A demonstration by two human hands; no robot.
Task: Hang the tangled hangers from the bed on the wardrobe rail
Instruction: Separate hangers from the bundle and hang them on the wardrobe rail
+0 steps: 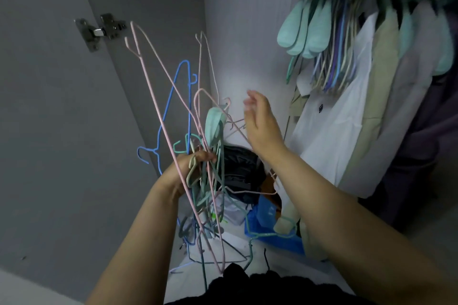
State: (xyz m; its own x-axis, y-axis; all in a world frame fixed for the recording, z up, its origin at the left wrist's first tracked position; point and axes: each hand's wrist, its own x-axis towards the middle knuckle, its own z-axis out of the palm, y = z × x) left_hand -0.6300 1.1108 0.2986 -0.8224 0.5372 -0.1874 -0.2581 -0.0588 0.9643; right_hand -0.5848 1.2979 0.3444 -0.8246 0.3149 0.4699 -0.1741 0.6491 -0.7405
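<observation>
Before the open wardrobe, left hand (188,168) clenched around a tangled bunch of thin pink, blue and mint-green wire hangers (198,146), held up at chest level against the grey wardrobe door (74,131) with its metal hinge (99,31). Right hand (260,124) raised just right of the bunch, fingers loosely spread, gripping nothing. Upper right: mint and purple hangers already on the rail (334,39), beside pale hanging shirts (347,119). Below: a black plastic bag (240,168) and a blue bin (272,238).
</observation>
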